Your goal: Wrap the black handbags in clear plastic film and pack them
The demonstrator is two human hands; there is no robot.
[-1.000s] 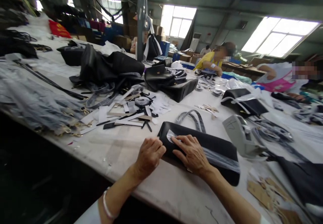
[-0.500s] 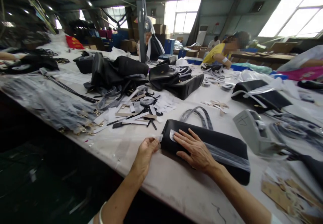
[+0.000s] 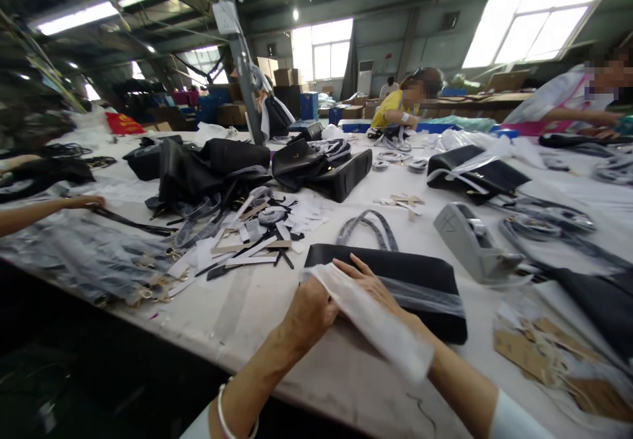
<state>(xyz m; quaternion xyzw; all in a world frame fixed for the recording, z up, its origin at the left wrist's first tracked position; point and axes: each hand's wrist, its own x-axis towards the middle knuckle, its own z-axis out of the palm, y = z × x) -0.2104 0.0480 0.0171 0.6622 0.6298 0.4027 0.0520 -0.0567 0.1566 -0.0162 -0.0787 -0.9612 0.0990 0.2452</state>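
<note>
A black handbag (image 3: 420, 269) lies on its side in front of me, its film-wrapped handles (image 3: 370, 220) pointing away. Clear film runs along part of its surface. My left hand (image 3: 310, 307) is closed at the bag's left end, pinching a translucent white strip of plastic film (image 3: 378, 323). From that hand the strip slants across my right hand and forearm, its loose end hanging toward the lower right. Resting on the bag is my right hand (image 3: 368, 282), fingers stretched out, partly covered by the strip.
A grey tape dispenser (image 3: 469, 244) stands right of the bag, with cardboard tags (image 3: 529, 353) nearer. Paper and strap scraps (image 3: 257, 248), black bags (image 3: 212, 169) and film-wrapped straps (image 3: 109, 254) lie leftward. Another person's arm (image 3: 49, 211) reaches in from the left; two people work across the table.
My left hand has brought the film strip from the bag's left side over the bag and my right hand. At the left, another person's arm has reached onto the straps. The view has shifted right.
</note>
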